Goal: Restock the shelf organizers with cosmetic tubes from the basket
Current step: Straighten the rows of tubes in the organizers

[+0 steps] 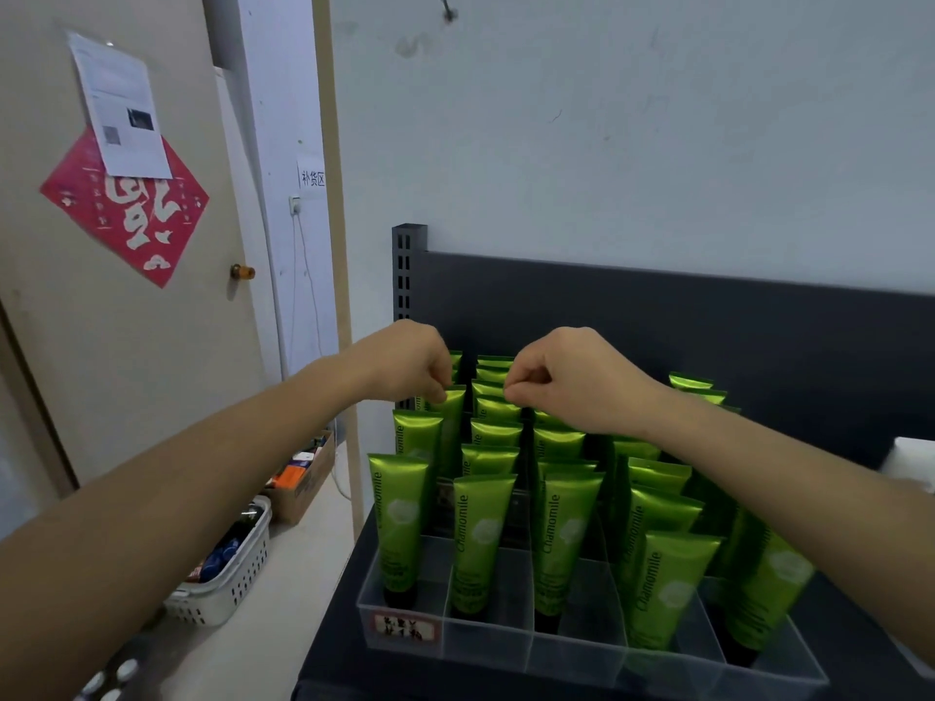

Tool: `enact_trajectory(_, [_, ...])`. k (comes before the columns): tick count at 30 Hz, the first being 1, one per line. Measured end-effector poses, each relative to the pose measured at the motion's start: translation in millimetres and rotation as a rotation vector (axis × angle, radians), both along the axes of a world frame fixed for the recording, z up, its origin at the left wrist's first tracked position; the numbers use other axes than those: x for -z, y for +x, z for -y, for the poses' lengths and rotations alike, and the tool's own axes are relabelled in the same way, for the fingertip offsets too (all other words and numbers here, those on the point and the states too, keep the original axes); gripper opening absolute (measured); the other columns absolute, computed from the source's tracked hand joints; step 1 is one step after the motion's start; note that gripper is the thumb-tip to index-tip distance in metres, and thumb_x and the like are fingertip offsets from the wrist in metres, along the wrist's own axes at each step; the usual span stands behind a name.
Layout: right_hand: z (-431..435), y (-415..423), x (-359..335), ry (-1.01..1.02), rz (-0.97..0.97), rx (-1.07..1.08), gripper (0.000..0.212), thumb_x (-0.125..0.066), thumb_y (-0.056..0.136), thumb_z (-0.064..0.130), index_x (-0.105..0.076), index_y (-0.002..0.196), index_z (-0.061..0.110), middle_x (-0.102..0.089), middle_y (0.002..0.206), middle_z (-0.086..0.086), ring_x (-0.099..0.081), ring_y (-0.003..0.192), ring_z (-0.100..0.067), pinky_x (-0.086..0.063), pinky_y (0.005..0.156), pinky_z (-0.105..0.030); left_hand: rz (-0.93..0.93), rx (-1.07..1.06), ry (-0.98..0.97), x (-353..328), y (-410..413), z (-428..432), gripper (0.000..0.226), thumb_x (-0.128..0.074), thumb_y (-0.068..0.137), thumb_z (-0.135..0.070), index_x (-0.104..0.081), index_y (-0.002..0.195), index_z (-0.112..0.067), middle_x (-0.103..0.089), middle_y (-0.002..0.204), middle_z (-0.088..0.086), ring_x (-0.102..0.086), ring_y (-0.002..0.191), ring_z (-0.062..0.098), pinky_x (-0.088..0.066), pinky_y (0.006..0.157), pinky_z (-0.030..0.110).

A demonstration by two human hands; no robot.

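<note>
Pale wall (657, 118), dark grey shelf (759, 321) holding a clear plastic divided organizer (485, 645) full of upright shiny green cosmetic tubes (483, 538); white slotted plastic basket (238, 574) down left. Pinch grip both sides: left hand (412, 361) and right hand (566, 382) each nip a back-row tube top.

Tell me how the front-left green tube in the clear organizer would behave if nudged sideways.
The front-left tube stands cap-down, tall and narrow, so it would probably tip, though the clear organizer dividers should catch it. Its glossy skin looks slippery and probably squeezable.
</note>
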State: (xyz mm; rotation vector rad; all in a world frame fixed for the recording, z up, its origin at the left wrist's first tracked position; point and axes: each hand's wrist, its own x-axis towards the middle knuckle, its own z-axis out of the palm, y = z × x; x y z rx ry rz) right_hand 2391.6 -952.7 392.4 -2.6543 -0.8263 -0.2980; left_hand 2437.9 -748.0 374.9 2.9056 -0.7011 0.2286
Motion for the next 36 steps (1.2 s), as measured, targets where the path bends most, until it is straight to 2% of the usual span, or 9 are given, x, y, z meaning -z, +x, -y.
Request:
enact_trajectory(5, [3, 5, -1, 0.031, 0.015, 0.002, 0.014, -0.062, 0.089, 0.025, -0.074, 0.088, 0.020, -0.064, 0.076, 0.016, -0.058, 0.067, 0.002, -0.041, 0.059, -0.008, 0.034, 0.011, 0.092, -1, 4, -9, 0.018, -0.066, 0.086, -0.024, -0.074, 0.097, -0.013, -0.072, 0.095, -0.003, -0.064, 0.083, 0.009, -0.051, 0.084, 0.029])
enact_trajectory(7, [6, 8, 0, 0.032, 0.015, 0.006, 0.013, -0.062, 0.089, 0.025, -0.074, 0.087, 0.020, -0.067, 0.078, 0.013, -0.059, 0.069, 0.002, -0.041, 0.060, -0.008, 0.042, 0.006, 0.119, 0, 6, -11, 0.018, -0.066, 0.086, -0.025, -0.074, 0.097, -0.014, -0.072, 0.095, -0.002, -0.065, 0.084, 0.010, -0.051, 0.086, 0.031])
enact_trajectory(12, [10, 11, 5, 0.016, 0.002, 0.014, 0.015, -0.062, 0.090, 0.025, -0.075, 0.091, 0.018, -0.071, 0.087, 0.008, -0.062, 0.077, -0.002, -0.045, 0.066, -0.008, 0.010, -0.002, 0.128, -3, 5, -8, 0.023, -0.068, 0.084, -0.027, -0.072, 0.103, -0.014, -0.070, 0.101, -0.004, -0.057, 0.081, 0.004, -0.044, 0.083, 0.022])
enact_trajectory(17, [15, 15, 3, 0.027, 0.026, 0.032, 0.014, -0.063, 0.088, 0.024, -0.075, 0.092, 0.019, -0.070, 0.088, 0.009, -0.059, 0.078, -0.003, -0.045, 0.072, -0.017, -0.023, -0.026, 0.091, -10, 4, -9, 0.025, -0.073, 0.079, -0.027, -0.073, 0.101, -0.016, -0.062, 0.083, -0.013, -0.054, 0.071, -0.002, -0.038, 0.067, 0.009])
enact_trajectory(21, [19, 18, 2, 0.026, 0.009, 0.042, 0.013, -0.064, 0.087, 0.022, -0.075, 0.092, 0.018, -0.068, 0.086, 0.009, -0.061, 0.081, -0.004, -0.048, 0.074, -0.019, -0.039, -0.031, 0.056, -12, 6, -6, 0.020, -0.076, 0.076, -0.028, -0.074, 0.094, -0.019, -0.062, 0.077, -0.017, -0.056, 0.073, -0.005, -0.043, 0.072, 0.016])
enact_trajectory(27, [8, 26, 1, -0.086, -0.023, 0.015, 0.014, -0.066, 0.086, 0.022, -0.073, 0.096, 0.015, -0.064, 0.086, 0.009, -0.058, 0.083, -0.007, -0.049, 0.079, -0.023, 0.067, -0.016, -0.025, -19, 8, -5, 0.013, -0.069, 0.082, -0.031, -0.074, 0.090, -0.022, -0.057, 0.073, -0.024, -0.055, 0.072, -0.006, -0.036, 0.063, 0.010])
enact_trajectory(31, [-10, 40, 8, -0.210, -0.032, 0.010, 0.012, -0.070, 0.082, 0.022, -0.072, 0.090, 0.013, -0.068, 0.089, 0.001, -0.061, 0.083, -0.016, -0.054, 0.079, -0.034, 0.159, -0.017, -0.067, -18, 7, 1, 0.015, -0.065, 0.086, -0.029, -0.074, 0.093, -0.019, -0.058, 0.075, -0.018, -0.051, 0.070, -0.008, -0.034, 0.061, 0.010])
enact_trajectory(33, [-15, 45, 11, -0.242, -0.022, 0.003, 0.008, -0.071, 0.082, 0.021, -0.072, 0.085, 0.013, -0.065, 0.085, 0.003, -0.060, 0.081, -0.016, -0.054, 0.076, -0.034, 0.200, -0.019, -0.082, -17, 7, 1, 0.016, -0.063, 0.088, -0.028, -0.073, 0.094, -0.019, -0.060, 0.078, -0.014, -0.051, 0.070, -0.008, -0.034, 0.060, 0.010])
enact_trajectory(36, [-16, 47, 11, -0.180, -0.022, 0.006, 0.008, -0.070, 0.082, 0.019, -0.073, 0.086, 0.012, -0.068, 0.088, 0.002, -0.061, 0.084, -0.016, -0.053, 0.075, -0.032, 0.242, -0.044, -0.135, -15, 7, -2, 0.015, -0.062, 0.089, -0.026, -0.073, 0.094, -0.018, -0.061, 0.077, -0.011, -0.051, 0.069, -0.007, -0.033, 0.059, 0.011])
